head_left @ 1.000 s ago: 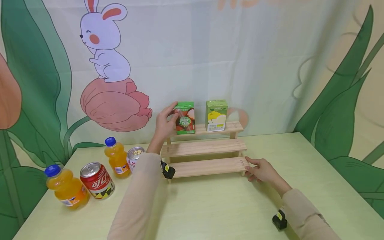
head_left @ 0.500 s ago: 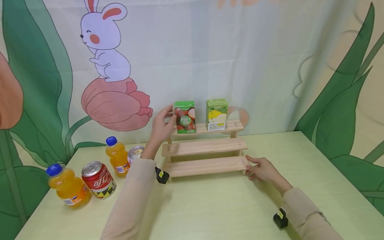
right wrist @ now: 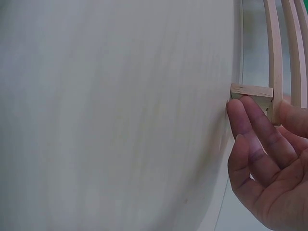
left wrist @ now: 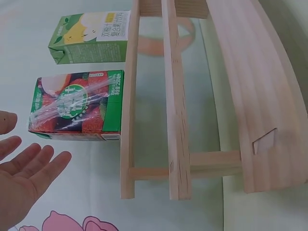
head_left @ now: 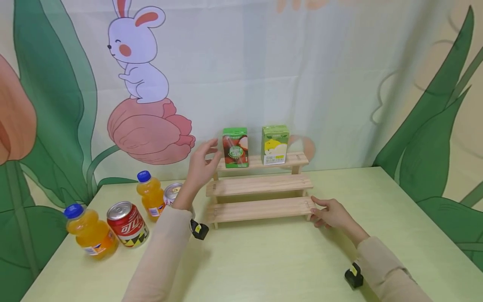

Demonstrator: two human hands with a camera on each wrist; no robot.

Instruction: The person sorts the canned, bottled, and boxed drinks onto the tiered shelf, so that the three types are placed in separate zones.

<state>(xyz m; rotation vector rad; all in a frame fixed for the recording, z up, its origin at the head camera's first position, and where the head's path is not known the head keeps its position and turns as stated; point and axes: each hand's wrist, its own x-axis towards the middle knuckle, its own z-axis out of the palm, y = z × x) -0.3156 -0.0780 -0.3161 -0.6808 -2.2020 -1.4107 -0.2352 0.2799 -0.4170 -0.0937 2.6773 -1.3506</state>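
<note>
A three-tier wooden shelf stands on the table. On its top tier a red and green juice box and a green and yellow juice box stand upright, apart from each other. My left hand is just left of the red box with fingers spread, holding nothing; in the left wrist view a gap separates the fingertips from the box. At the bottom tier's right end, my right hand pinches the shelf, thumb on top and fingers beneath, as the right wrist view shows.
Left on the table are two orange drink bottles with blue caps, a nearer one and a farther one. A red can stands between them, and a silver-topped can is partly behind my left forearm. A printed curtain hangs behind.
My left hand has let go of the red juice box and drawn back to the left and slightly down. The right hand keeps its hold on the shelf.
</note>
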